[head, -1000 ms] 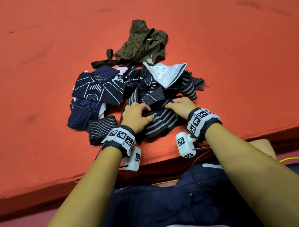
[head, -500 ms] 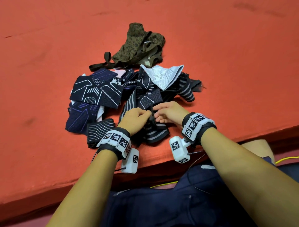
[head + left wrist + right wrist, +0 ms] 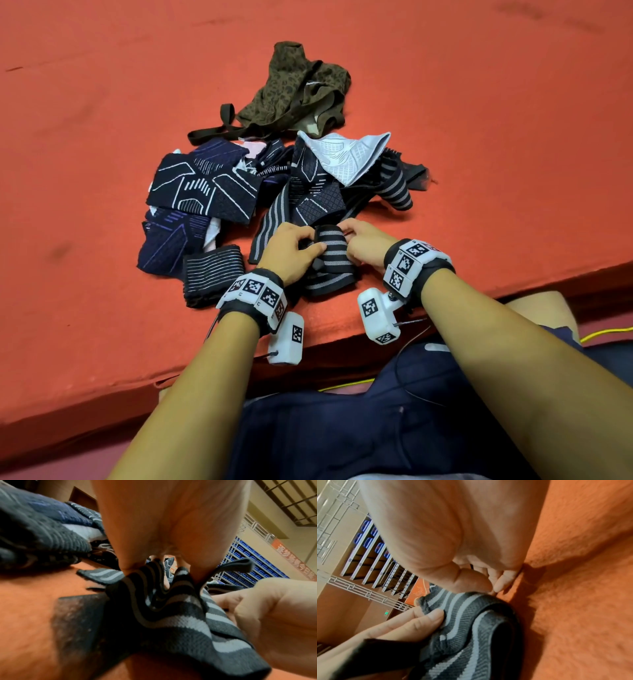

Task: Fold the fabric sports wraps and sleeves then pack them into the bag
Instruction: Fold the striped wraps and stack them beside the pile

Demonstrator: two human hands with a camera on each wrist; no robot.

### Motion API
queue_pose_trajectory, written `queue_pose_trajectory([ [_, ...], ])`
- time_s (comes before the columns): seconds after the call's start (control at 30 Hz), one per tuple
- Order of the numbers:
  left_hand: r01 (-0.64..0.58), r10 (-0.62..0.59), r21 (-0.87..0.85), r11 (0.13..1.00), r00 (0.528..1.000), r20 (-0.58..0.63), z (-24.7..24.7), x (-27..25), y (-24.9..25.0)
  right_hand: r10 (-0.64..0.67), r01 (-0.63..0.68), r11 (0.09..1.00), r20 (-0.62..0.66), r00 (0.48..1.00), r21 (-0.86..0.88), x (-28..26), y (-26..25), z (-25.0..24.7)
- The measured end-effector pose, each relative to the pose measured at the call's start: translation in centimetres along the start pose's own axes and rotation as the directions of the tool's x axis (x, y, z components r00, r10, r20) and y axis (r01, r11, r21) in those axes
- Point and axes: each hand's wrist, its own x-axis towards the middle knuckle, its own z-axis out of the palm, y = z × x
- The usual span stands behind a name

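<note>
A black wrap with grey stripes (image 3: 330,255) is bunched near the front edge of the orange mat, at the near side of the fabric pile. My left hand (image 3: 293,248) pinches its left edge, and my right hand (image 3: 364,245) grips its right edge with curled fingers. In the left wrist view the striped wrap (image 3: 171,615) hangs folded from my fingertips. The right wrist view shows the wrap (image 3: 471,622) pressed between both hands above the mat. An olive patterned bag (image 3: 298,90) lies open behind the pile.
Several dark patterned sleeves (image 3: 202,190) lie to the left, a folded striped wrap (image 3: 212,274) near my left wrist, and a white sleeve (image 3: 346,156) on top of the pile. The orange mat (image 3: 496,137) ends in a front edge just beneath my wrists.
My hands came together and lifted the striped wrap off the mat, bunching it into a narrow fold between them. It lay flat under both hands a second ago.
</note>
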Motion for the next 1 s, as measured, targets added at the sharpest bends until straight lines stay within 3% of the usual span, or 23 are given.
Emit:
queue_pose_trajectory([
  [0.13, 0.063, -0.066, -0.060, 0.996, 0.996, -0.058, 0.6, 0.5, -1.7, 0.045, -0.046, 0.998, 0.021, 0.999, 0.048, 0.4, 0.7, 0.0],
  [0.27, 0.046, -0.064, -0.140, 0.989, 0.990, -0.122, 0.8, 0.4, -1.7, -0.017, 0.009, 0.996, 0.085, 0.996, 0.085, 0.2, 1.5, -0.1],
  [0.5, 0.068, -0.144, -0.363, 0.929, 0.972, -0.185, 0.7, -0.1, -1.8, -0.075, 0.072, 0.995, 0.036, 0.997, 0.066, 0.8, 1.5, 0.6],
  [0.6, 0.049, -0.140, -0.412, 0.910, 0.971, -0.193, 0.9, -0.2, -1.7, -0.077, 0.062, 0.983, 0.080, 0.994, 0.173, -0.5, 1.3, 0.8],
  [0.77, 0.014, -0.119, -0.477, 0.879, 0.974, -0.191, 1.0, -0.6, -0.9, -0.069, 0.103, 0.898, -0.096, 0.993, 0.428, -0.3, 2.7, -0.9],
  [0.87, 0.005, -0.130, -0.504, 0.864, 0.968, -0.213, 0.9, -0.3, -1.0, -0.010, 0.101, 0.898, -0.210, 0.978, 0.427, 0.1, 3.1, -2.0],
  [1.0, 0.007, -0.143, -0.528, 0.849, 0.966, -0.217, 0.6, -0.1, -0.9, -0.039, 0.122, 0.927, -0.233, 0.972, 0.354, -0.3, 3.4, -2.1],
])
